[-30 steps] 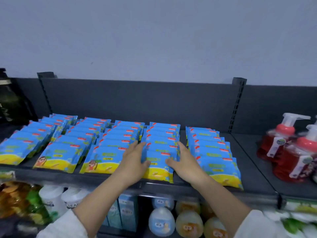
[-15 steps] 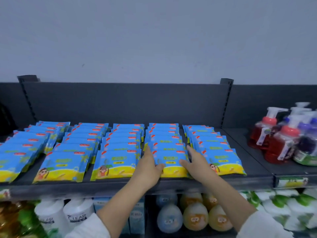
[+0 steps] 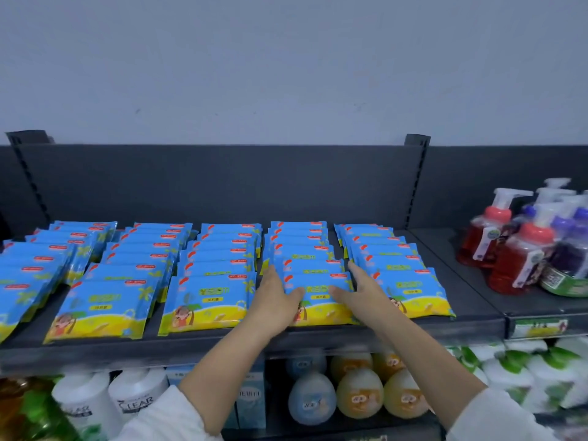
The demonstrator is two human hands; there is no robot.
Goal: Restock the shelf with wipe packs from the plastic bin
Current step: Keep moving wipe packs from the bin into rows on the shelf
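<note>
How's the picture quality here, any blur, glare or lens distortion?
Head view: the light is flat and even, with no harsh glare on the wipe packs; the wide lens leans the uprights outward at the top; the bottles below look soft.

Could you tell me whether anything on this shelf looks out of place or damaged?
Nothing looks spilled or damaged. The blue-and-yellow plastic wipe packs lie in overlapping rows on the dark grey shelf. Only the far-left rows look fanned, which may be the wide lens.
</note>
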